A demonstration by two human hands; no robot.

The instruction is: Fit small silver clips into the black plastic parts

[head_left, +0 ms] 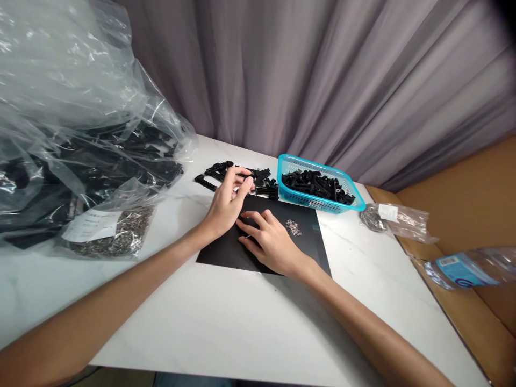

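My left hand (pixel 229 203) is raised over the far left edge of a black mat (pixel 308 252), with thumb and fingers closed together. Whatever lies between those fingertips is too small or hidden to name. Just behind them is a loose pile of black plastic parts (pixel 262 176). My right hand (pixel 271 242) rests palm down low over the mat, its fingers apart and slightly bent, the tips close to the left wrist. To the right of its knuckles, a small heap of copper-coloured metal pieces (pixel 293 227) lies on the mat.
A blue basket (pixel 322 204) full of black parts stands behind the mat. At left are a large clear plastic bag (pixel 80 107) with black items and a bag of small metal pieces (pixel 131 231). A smaller bag (pixel 407 221) and plastic bottle (pixel 467 269) are at right.
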